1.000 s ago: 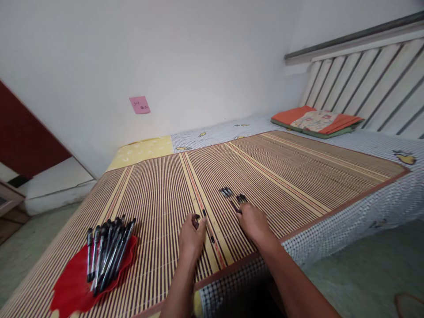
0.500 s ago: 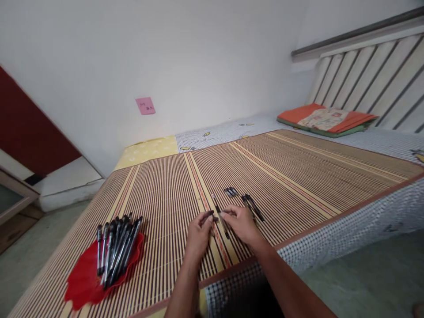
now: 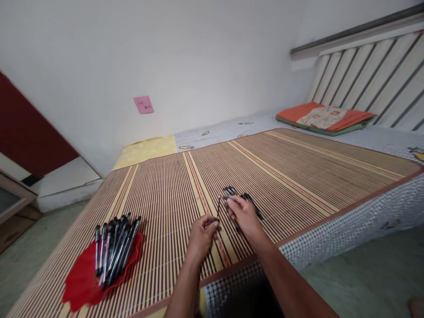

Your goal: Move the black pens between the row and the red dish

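Note:
My left hand is closed in a pinch over the striped mat. Between its thumb and fingers is a slim black pen part, tilted up with a shiny tip; it may be a refill or an uncapped pen. Just to its right my right hand pinches something dark and small at its fingertips, mostly hidden by the fingers. A dark end piece shows below that hand; I cannot tell whether it is held. Beyond the right hand lie several short black pen caps and some black pens, partly covered.
At the left, a pile of capped pens rests on a red scalloped cloth. The striped mat covers the bed. Folded orange bedding lies by the white slatted headboard. A pink note sticks to the wall.
The pen part that lay between my hands now stands tilted in my left hand. My right hand has moved slightly up and right. The view has shifted a little.

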{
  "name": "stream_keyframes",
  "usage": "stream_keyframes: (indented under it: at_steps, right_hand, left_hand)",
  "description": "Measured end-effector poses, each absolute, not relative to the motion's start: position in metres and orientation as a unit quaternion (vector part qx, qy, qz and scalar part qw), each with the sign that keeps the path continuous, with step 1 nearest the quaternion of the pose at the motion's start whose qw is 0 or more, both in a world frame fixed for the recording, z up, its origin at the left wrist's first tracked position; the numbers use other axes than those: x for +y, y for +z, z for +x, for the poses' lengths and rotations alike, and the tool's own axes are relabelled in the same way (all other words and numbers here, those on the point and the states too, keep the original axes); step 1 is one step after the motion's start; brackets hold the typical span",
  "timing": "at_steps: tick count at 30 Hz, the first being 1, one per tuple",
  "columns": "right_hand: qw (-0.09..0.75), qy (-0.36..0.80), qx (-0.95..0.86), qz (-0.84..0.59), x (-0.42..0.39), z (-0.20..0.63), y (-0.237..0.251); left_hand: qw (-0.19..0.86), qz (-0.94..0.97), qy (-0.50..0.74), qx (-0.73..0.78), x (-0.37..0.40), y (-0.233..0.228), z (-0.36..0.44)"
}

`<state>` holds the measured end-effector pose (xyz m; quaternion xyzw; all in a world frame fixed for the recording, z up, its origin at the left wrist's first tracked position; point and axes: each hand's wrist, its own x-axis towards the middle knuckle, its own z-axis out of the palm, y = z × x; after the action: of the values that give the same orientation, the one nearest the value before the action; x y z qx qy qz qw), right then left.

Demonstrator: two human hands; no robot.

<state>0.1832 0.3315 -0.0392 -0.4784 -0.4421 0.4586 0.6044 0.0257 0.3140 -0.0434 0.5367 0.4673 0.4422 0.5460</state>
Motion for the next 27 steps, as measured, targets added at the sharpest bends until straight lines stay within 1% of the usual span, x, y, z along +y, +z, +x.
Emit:
stream_keyframes:
  at_steps: [3, 8, 10, 15, 17, 19, 21, 23, 27]
  right_hand:
    - [0.625, 0.451, -0.435, -0.466, 0.333, 0.191, -0.036]
    - [0.608, 0.485, -0.431, -0.458, 0.333, 0.198, -0.036]
    - [0.598, 0.497, -0.438, -0.451, 0.333, 0.200, -0.037]
    - [0.587, 0.516, -0.459, -0.423, 0.329, 0.200, -0.031]
    - [0.603, 0.507, -0.450, -0.420, 0.328, 0.204, -0.028]
    - [0.637, 0.477, -0.419, -0.438, 0.329, 0.213, -0.026]
    - [0.648, 0.427, -0.399, -0.488, 0.329, 0.226, -0.025]
    - [0.598, 0.367, -0.440, -0.560, 0.329, 0.238, -0.026]
    - [0.393, 0.200, -0.589, -0.677, 0.323, 0.243, -0.026]
  left_hand:
    - [0.541, 0.549, 0.424, 0.476, 0.313, -0.048, 0.028]
    - [0.500, 0.600, 0.390, 0.487, 0.312, -0.053, 0.030]
    - [0.489, 0.609, 0.391, 0.488, 0.311, -0.052, 0.031]
    - [0.502, 0.586, 0.413, 0.485, 0.304, -0.047, 0.039]
    - [0.512, 0.583, 0.420, 0.471, 0.303, -0.047, 0.041]
    - [0.513, 0.590, 0.425, 0.457, 0.304, -0.048, 0.041]
    - [0.481, 0.607, 0.434, 0.460, 0.305, -0.050, 0.041]
    - [0.443, 0.621, 0.441, 0.473, 0.307, -0.052, 0.040]
    - [0.431, 0.612, 0.437, 0.498, 0.309, -0.057, 0.041]
